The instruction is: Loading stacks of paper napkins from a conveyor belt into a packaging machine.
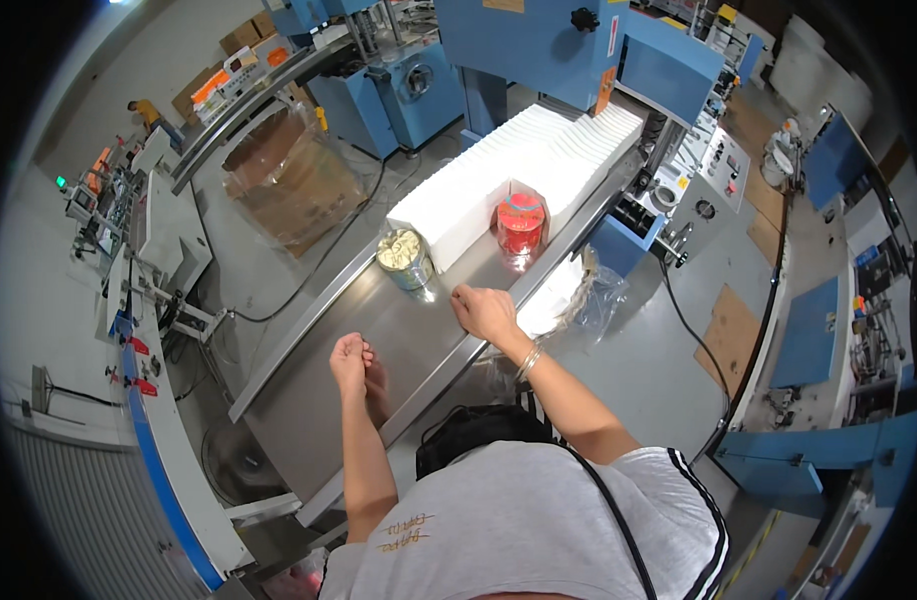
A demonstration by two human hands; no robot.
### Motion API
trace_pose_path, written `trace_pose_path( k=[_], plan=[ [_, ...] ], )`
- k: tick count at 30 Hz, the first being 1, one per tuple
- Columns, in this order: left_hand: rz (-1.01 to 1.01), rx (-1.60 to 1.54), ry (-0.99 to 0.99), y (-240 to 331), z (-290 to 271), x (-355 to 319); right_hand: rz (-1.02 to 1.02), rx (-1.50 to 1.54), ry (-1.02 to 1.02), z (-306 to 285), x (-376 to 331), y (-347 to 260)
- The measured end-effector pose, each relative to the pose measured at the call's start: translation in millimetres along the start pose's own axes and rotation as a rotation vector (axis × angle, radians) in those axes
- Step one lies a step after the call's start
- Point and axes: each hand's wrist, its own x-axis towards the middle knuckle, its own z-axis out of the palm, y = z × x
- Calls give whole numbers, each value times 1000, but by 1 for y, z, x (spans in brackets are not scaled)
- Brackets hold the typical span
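Observation:
My left hand (pixel 352 362) hovers above the metal work surface (pixel 314 415) with its fingers curled closed. To its right and a little farther away, my right hand (pixel 486 312) is also closed, thumb and fingertips together. Anything inside either hand is hidden or too small to make out. Just beyond my right hand stand two cylinders: a clear tub of cream-coloured pieces (pixel 406 258) on the left and a red, plastic-wrapped cylinder (pixel 520 225) on the right. Neither hand grips them. Behind both lies a long row of white, thin-layered stacks (pixel 519 165).
Raised metal rails (pixel 304 335) edge the surface. A blue machine (pixel 539 50) overhangs its far end, with a control panel (pixel 719 165) at right. A plastic-lined carton (pixel 294 185) stands on the floor at left; clear plastic film (pixel 601 300) hangs off the right edge.

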Motion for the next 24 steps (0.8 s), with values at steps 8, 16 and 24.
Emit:
trace_pose_path(
  k=[8, 16, 24],
  plan=[
    [-20, -6, 7, -3, 1, 1, 19, 10, -33, -3, 1, -1],
    [-8, 38, 45, -5, 3, 0, 23, -53, -76, -6, 2, -5],
    [-10, 58, 71, -1, 8, -2, 8, -35, -55, -8, 1, -8]
  ],
)
